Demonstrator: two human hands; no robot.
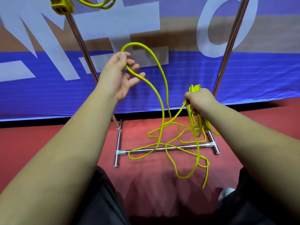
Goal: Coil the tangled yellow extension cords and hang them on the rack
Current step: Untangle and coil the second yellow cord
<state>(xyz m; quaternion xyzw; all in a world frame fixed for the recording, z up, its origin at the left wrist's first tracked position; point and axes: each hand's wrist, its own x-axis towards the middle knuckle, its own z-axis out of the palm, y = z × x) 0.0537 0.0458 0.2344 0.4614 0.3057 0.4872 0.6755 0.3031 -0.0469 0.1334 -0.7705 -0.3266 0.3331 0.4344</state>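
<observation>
Red floor [48,143] runs back to a blue banner [194,82] with large white letters, and in front of it lies the yellow cord [138,44], much of it in loose, crossing loops on the floor and over the low crossbar of a chrome rack [178,147]. One loose end trails toward the person, just past a small knot-like loop. From the tangle two strands rise to the left hand [120,73], which is raised in front of the banner and holds a tall arch of cord, thumb and forefinger closed on it while the other fingers are loosely spread under the strand. The right hand [199,101], lower and nearer the rack's right post, is clenched round a coil [194,87] of several turns that hangs down from the fist to the rack's base. At the top left, by the left post, a second cord [97,4] hangs in loops beside its yellow socket [62,6]. Dark trousers fill the bottom edge.
</observation>
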